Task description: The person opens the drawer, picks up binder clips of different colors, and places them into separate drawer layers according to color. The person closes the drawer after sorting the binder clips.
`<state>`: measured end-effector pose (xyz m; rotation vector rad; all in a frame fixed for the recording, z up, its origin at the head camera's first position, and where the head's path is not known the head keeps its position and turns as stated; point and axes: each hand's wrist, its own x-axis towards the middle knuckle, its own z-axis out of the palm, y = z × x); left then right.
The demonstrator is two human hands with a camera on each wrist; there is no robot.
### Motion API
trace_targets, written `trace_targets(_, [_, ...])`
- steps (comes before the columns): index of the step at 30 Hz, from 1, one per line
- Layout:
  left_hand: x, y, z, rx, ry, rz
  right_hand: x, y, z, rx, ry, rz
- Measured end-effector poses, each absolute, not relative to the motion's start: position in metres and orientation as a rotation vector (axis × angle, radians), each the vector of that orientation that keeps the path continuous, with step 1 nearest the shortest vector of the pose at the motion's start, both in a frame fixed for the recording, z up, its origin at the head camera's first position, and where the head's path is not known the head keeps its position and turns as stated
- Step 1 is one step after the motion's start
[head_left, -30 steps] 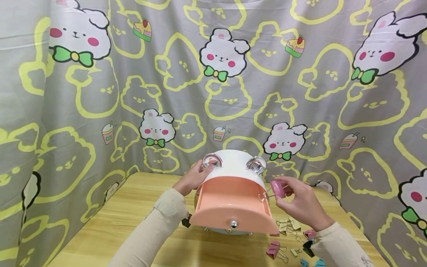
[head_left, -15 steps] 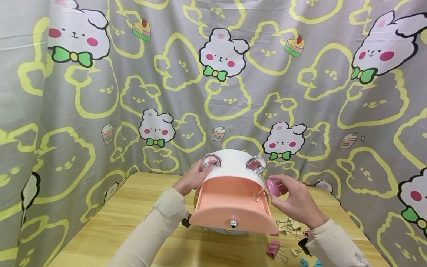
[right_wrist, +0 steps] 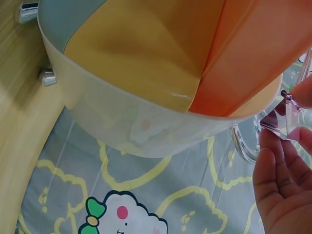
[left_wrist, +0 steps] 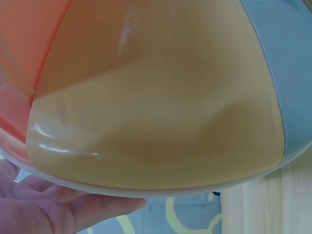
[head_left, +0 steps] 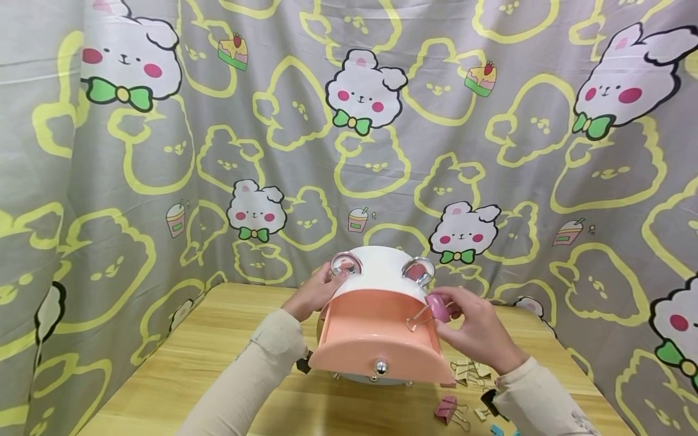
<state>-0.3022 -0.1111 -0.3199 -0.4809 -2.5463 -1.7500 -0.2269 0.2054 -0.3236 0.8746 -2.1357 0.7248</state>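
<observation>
A rounded white drawer box with two shiny silver ears stands on the table, its orange top drawer pulled out. My left hand grips the box at its left ear, thumb in front; in the left wrist view a finger lies along the white rim. At the drawer's right edge, my right hand pinches a pink binder clip between thumb and fingers. The clip's wire handles point left, over the drawer. In the right wrist view the clip is close to the silver ear.
Right of the box lie several cream binder clips, a pink clip, a black clip and blue clips. A yellow drawer sits pushed in below the orange one. A patterned curtain surrounds the wooden table.
My right hand has moved left with the pink binder clip, bringing its wire handles over the orange drawer. The left hand has stayed at the left ear.
</observation>
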Motion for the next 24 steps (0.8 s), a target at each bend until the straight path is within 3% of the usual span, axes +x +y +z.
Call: trace_targets(24, [-0.304,-0.112,-0.323,-0.504,-2.541,-1.756,-0.228,0.19,-0.324,0.978,-2.126,0.757])
